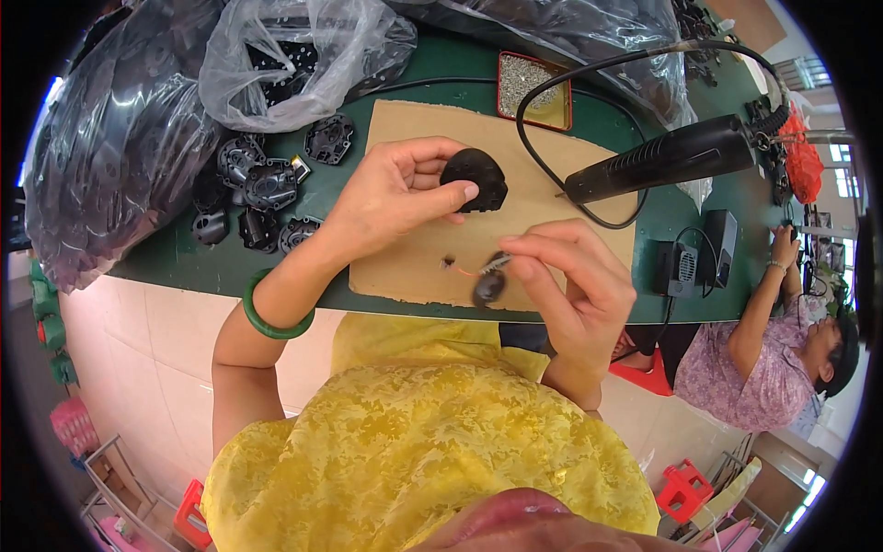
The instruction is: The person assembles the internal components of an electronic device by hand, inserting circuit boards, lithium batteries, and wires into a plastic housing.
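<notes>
My left hand grips a black rounded plastic shell above the cardboard sheet, thumb on its face. Lower and to the right, my right hand pinches a small greyish part between thumb and fingertips. Just below those fingertips is a dark round piece, slightly blurred; whether it is joined to the pinched part I cannot tell. A thin orange wire runs left from there toward a small dark spot on the cardboard. The two hands are apart.
A black electric screwdriver with a looping cable lies at the right. Behind the cardboard stands a red-rimmed tray of small screws. Several black housings and plastic bags crowd the left. Another person sits at far right.
</notes>
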